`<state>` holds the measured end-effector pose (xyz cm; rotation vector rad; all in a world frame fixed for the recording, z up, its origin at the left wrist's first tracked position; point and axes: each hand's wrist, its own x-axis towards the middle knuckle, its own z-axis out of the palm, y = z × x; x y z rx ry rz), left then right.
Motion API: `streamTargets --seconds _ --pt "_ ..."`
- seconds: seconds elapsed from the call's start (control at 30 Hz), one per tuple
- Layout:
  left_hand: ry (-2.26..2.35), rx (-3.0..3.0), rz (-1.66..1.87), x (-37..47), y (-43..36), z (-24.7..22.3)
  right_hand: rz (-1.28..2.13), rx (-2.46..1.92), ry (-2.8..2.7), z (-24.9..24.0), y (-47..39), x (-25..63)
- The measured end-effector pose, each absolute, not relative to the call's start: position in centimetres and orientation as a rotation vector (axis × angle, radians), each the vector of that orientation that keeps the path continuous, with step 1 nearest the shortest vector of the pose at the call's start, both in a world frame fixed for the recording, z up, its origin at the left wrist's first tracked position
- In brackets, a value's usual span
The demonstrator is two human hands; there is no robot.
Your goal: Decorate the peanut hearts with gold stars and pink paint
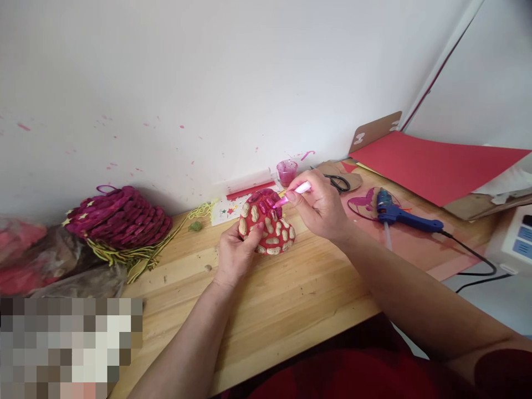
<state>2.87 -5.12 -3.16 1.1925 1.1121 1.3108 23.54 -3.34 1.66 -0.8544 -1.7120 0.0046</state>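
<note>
My left hand (238, 248) grips the lower left edge of a red piece covered with peanut shells (272, 227), its thumb on the front. The shells near the top are magenta, the others still pale tan. In my right hand (320, 205) is a pink-and-white marker or brush (297, 193), pinched between thumb and fingers, with its tip touching the magenta shells. A small clear cup with pink stains (286, 173) stands just behind, near the wall.
At the left lies a magenta layered craft piece (120, 219) with yellow-green strings, beside plastic bags (25, 249). Black-handled scissors (338, 183), a blue glue gun (409, 217) with its cord and red card (432, 166) are on the right of the wooden table (291, 293).
</note>
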Motion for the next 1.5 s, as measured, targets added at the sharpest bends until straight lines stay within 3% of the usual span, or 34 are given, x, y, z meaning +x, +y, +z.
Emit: streamTargets --seconds 1.5 --pt "1.284 1.467 1.355 2.9 -5.5 -2.6 -0.103 -0.814 -1.844 1.5 -3.9 22.8"
